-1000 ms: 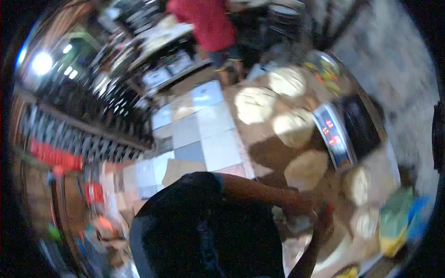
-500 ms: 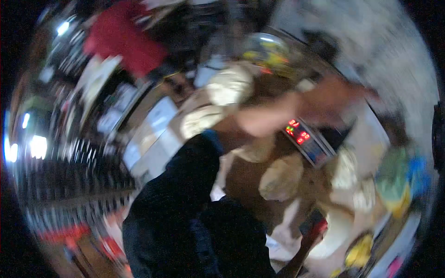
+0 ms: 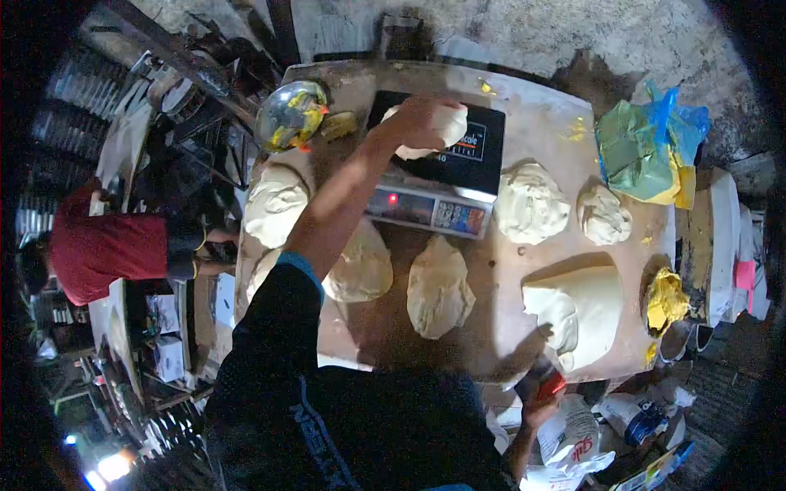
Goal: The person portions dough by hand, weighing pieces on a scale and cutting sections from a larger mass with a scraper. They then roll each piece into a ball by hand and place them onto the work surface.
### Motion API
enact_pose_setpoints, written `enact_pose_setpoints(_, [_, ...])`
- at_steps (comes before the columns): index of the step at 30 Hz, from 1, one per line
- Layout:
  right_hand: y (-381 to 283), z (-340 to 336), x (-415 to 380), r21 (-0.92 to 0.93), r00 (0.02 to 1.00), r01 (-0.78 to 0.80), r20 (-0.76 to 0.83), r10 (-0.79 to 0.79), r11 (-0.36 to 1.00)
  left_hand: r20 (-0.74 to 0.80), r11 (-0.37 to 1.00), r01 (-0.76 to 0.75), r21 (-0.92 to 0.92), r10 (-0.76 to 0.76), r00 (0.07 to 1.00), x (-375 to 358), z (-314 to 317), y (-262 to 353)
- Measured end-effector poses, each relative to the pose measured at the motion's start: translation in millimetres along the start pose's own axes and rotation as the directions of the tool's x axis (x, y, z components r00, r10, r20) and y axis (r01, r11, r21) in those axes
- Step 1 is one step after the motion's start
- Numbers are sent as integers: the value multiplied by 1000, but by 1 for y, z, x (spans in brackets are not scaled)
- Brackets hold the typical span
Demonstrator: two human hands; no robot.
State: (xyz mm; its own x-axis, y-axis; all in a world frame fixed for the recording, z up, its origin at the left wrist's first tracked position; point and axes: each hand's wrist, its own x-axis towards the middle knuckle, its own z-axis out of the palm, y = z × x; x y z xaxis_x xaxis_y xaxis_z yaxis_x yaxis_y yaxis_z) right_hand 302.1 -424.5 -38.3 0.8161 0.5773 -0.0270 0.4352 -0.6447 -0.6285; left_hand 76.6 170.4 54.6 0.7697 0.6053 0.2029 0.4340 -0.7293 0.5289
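Observation:
My left hand (image 3: 419, 123) reaches across to the black plate of a digital scale (image 3: 458, 214), its fingers curled over a lump of pale dough (image 3: 449, 127) lying there. A red light shows on the scale's display. At the near edge of the table, my right hand (image 3: 540, 399) is closed around a red-handled tool (image 3: 552, 385), whose far end is blurred and dark. Just beyond that hand is a large dough mass (image 3: 585, 311) with a cut, uneven left side. Between my arms sits an oval dough piece (image 3: 440, 286).
More dough pieces (image 3: 277, 204) (image 3: 532, 203) (image 3: 604, 214) lie on the table (image 3: 499, 327). A metal bowl (image 3: 291, 114) with yellow matter stands far left, green and blue plastic (image 3: 647, 143) far right. A person in a red shirt (image 3: 110, 255) is at left; sacks (image 3: 573, 442) are below right.
The view has turned and sharpened. My left hand, earlier a blur stretched past the scale's display, is now on dough on the scale plate. My right hand still holds the red-handled tool.

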Motion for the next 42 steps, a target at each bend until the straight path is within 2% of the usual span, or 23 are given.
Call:
enact_pose_setpoints(1, [1, -6, -2, -67, 997, 24, 78, -18, 997, 7, 1000, 10, 6, -10, 1000, -8, 3, 13])
enact_pose_setpoints(2, [17, -4, -2, -61, 996, 26, 84, -21, 998, -139, 937, 71, 343, -24, 990, -16, 7, 28])
enact_pose_setpoints(4, [48, 11, 13, 354, 915, 389, -38, -403, 850, -324, 772, 166, 614, 55, 944, -21, 9, 63])
enact_pose_setpoints(6, [46, 9, 25, 341, 954, 280, 6, -300, 897, -396, 953, 104, 285, 18, 918, -36, 29, 106])
enact_pose_setpoints(7, [42, 8, 30, 303, 982, 151, 63, -177, 941, -169, 978, 202, -52, -208, 963, -44, 51, 127])
enact_pose_setpoints(8, [48, 16, 34, 459, 995, 79, 13, -95, 885, -190, 988, -60, -139, 33, 981, -55, 98, 124])
enact_pose_setpoints(9, [46, 22, 41, 608, 984, 180, -111, -142, 773, -94, 914, 139, -380, -188, 978, -78, 159, 147])
enact_pose_setpoints(10, [50, 21, 46, 452, 987, 158, -102, -125, 878, -142, 931, -364, 24, 364, 921, -94, 204, 153])
enact_pose_setpoints(11, [55, 16, 51, 279, 990, 128, -97, -105, 952, -147, 959, -270, -81, 257, 955, -114, 246, 171])
enact_pose_setpoints(13, [34, 0, 51, 438, 991, 124, -100, -88, 890, -128, 965, -189, -180, 168, 977, -117, 311, 189])
enact_pose_setpoints(15, [22, -12, 49, 576, 992, 124, -96, -84, 808, -133, 898, 257, -356, -321, 938, -109, 365, 202])
enact_pose_setpoints(19, [40, -25, 44, 252, 983, 176, -104, -154, 952, -175, 927, 93, -363, -166, 971, -82, 398, 215])
enact_pose_setpoints(21, [35, -38, 39, 155, 990, 138, 13, -142, 978, 398, 888, 431, -158, -342, 851, -75, 417, 208])
enact_pose_setpoints(22, [33, -40, 37, 128, 989, 134, 40, -140, 983, 199, 916, 100, -389, -22, 980, -106, 414, 205])
enact_pose_setpoints(23, [41, -29, 43, 115, 952, 308, -31, -306, 945, 209, 908, 108, -404, -23, 978, -130, 398, 210])
enact_pose_setpoints(26, [24, 0, 73, 0, 777, 625, -94, -623, 780, 207, 926, 376, -22, -364, 908, -181, 340, 237])
enact_pose_setpoints(27, [15, 15, 83, 169, 865, 499, -39, -501, 850, 232, 926, 376, -36, -358, 904, -193, 346, 238])
enact_pose_setpoints(29, [-25, 27, 106, -43, 884, 456, 137, -446, 889, 427, 399, 616, -679, -468, 774, -203, 353, 234])
enact_pose_setpoints(31, [-59, 32, 116, -123, 901, 364, 297, -315, 923, 428, 458, 629, -628, -471, 771, -202, 334, 245])
enact_pose_setpoints(33, [-44, 77, 130, -214, 748, 657, 301, -591, 723, 411, 519, 632, -576, -484, 772, -202, 311, 250])
enact_pose_setpoints(34, [-74, 71, 134, -210, 786, 485, 530, -318, 849, 400, 560, 651, -513, -515, 758, -204, 305, 248])
enact_pose_setpoints(39, [-85, 99, 159, -390, 803, 455, 567, -180, 800, 267, 758, 490, -431, -411, 872, -180, 319, 203])
enact_pose_setpoints(42, [-69, 97, 162, -252, 885, 309, 430, -180, 917, 271, 205, 349, -914, -331, 904, -132, 201, 209])
